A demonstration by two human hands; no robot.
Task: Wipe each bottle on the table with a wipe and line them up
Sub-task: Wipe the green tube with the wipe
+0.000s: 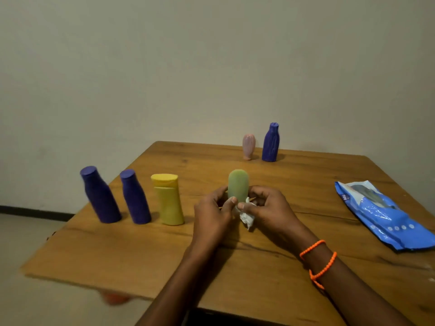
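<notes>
A small green bottle (238,184) stands upright between my hands at the table's middle. My left hand (211,214) grips its lower left side. My right hand (268,208) pinches a crumpled white wipe (247,216) against the bottle's base. On the left stand two purple bottles (100,195) (135,197) and a yellow bottle (168,200), side by side in a row. At the far edge stand a pink bottle (248,147) and a ribbed purple bottle (270,143).
A blue pack of wipes (381,215) lies flat at the right edge of the wooden table (141,255). A wall rises right behind the far edge. Floor drops away to the left, and an orange object (115,298) shows below the front edge.
</notes>
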